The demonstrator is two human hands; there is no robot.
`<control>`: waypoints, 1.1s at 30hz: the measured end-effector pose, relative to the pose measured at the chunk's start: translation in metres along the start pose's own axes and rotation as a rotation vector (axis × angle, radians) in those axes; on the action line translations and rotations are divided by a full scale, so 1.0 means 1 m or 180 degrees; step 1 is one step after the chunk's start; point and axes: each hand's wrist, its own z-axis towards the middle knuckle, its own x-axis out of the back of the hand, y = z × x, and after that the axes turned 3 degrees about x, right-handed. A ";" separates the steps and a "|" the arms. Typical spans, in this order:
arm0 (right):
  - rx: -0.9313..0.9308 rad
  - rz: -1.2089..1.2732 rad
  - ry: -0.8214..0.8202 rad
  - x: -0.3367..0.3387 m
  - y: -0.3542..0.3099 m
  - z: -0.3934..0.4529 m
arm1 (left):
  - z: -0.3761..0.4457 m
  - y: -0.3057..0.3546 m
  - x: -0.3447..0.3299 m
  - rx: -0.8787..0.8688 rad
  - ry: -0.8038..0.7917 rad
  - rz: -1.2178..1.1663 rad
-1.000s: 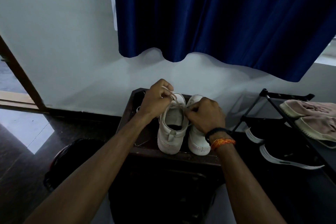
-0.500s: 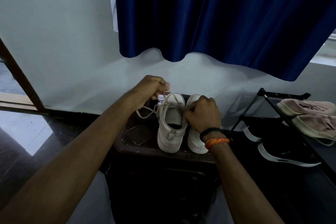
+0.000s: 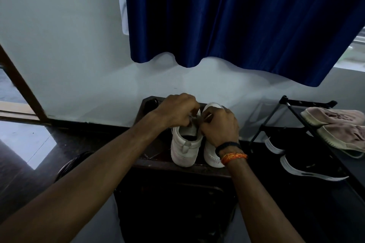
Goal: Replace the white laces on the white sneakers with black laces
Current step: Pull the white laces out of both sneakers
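Unlacing the left-hand shoe of the pair; both hands at its throat.

Left hand [image 3: 177, 110]: fingers curled over the front of the left white sneaker [image 3: 185, 144], apparently pinching the white lace [image 3: 192, 118]; the contact itself is partly hidden. Right hand [image 3: 219, 124]: fingers bent and closed on another part of the same lace beside it. Second sneaker [image 3: 212, 156] stands touching the first, heels toward the camera, both on the dark cabinet top [image 3: 158, 161] by the wall. Shoe rack [image 3: 308, 102] with other shoes at far right. Judgement: lace is soft, limp and light, so pinch it close to the eyelet and draw it out in short pulls; the sneaker is light and may slide, so steady it. No black laces identifiable.
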 end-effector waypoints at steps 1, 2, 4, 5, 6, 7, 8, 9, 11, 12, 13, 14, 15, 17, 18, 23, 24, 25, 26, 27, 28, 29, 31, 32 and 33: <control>-0.0050 0.0024 -0.0039 -0.001 0.002 0.001 | 0.000 0.002 -0.005 0.0033 0.0063 0.0177; -0.0101 0.0051 -0.0055 -0.001 0.003 0.002 | -0.001 0.003 -0.009 0.0054 0.0157 0.0276; -0.0158 0.0079 -0.0071 -0.001 0.004 0.004 | -0.003 0.004 -0.018 0.0048 0.0407 0.0339; -0.0171 0.0077 -0.0081 -0.001 0.005 0.004 | -0.003 0.003 -0.021 0.0021 0.0552 0.0321; -0.0186 0.0068 -0.0096 -0.001 0.004 0.004 | -0.004 0.003 -0.022 -0.0004 0.0665 0.0270; -0.0190 0.0063 -0.0109 -0.001 0.004 0.003 | -0.004 0.002 -0.023 0.0012 0.0723 0.0167; -0.0192 0.0059 -0.0124 0.000 0.003 0.003 | -0.005 0.002 -0.021 0.0073 0.0788 -0.0060; -0.0194 0.0057 -0.0130 0.001 0.003 0.002 | -0.006 0.000 -0.020 0.0217 0.0866 -0.0375; -0.0230 0.0046 -0.0147 0.003 0.002 0.002 | -0.009 -0.007 -0.014 0.0637 0.1165 -0.1136; -0.0263 0.0027 -0.0151 0.005 0.002 0.002 | -0.010 -0.014 -0.010 0.0916 0.1394 -0.1507; -0.0295 0.0005 -0.0146 0.005 0.003 0.002 | -0.011 -0.021 -0.006 0.1268 0.1668 -0.1814; -0.0318 -0.0012 -0.0142 0.006 0.003 0.002 | -0.011 -0.032 -0.003 0.1623 0.1928 -0.2050; -0.0333 -0.0015 -0.0138 0.006 0.003 0.002 | -0.013 -0.041 0.001 0.2003 0.2125 -0.2180; -0.0344 0.0021 -0.0131 0.005 0.003 0.002 | -0.016 -0.058 0.004 0.2529 0.2072 -0.2187; -0.0345 0.0036 -0.0120 0.004 0.003 0.002 | -0.018 -0.061 0.005 0.2548 0.1869 -0.2098; -0.0370 0.0104 -0.0068 0.004 0.000 0.002 | -0.018 -0.019 0.004 0.0859 0.0868 -0.1725; -0.0371 0.0135 -0.0082 0.005 0.000 0.002 | -0.016 -0.009 0.003 0.0558 0.0633 -0.1643; -0.0371 0.0165 -0.0099 0.006 0.000 0.001 | -0.015 0.000 0.001 0.0354 0.0409 -0.1468; -0.0374 0.0190 -0.0115 0.008 0.000 0.001 | -0.013 0.007 -0.002 0.0229 0.0255 -0.1213; -0.0382 0.0215 -0.0128 0.009 0.001 0.002 | -0.011 0.012 -0.006 0.0163 0.0178 -0.0931; -0.0392 0.0238 -0.0149 0.009 0.001 0.002 | -0.009 0.013 -0.011 0.0147 0.0182 -0.0708; -0.0389 0.0245 -0.0168 0.009 0.001 0.003 | -0.008 0.015 -0.015 0.0158 0.0263 -0.0544; -0.0350 0.0201 -0.0175 0.009 0.001 0.004 | -0.005 0.016 -0.021 0.0157 0.0560 -0.0373; -0.0348 0.0185 -0.0167 0.009 0.002 0.004 | -0.004 0.016 -0.022 0.0135 0.0688 -0.0365; -0.0359 0.0191 -0.0167 0.008 0.002 0.005 | -0.003 0.015 -0.024 0.0152 0.0750 -0.0418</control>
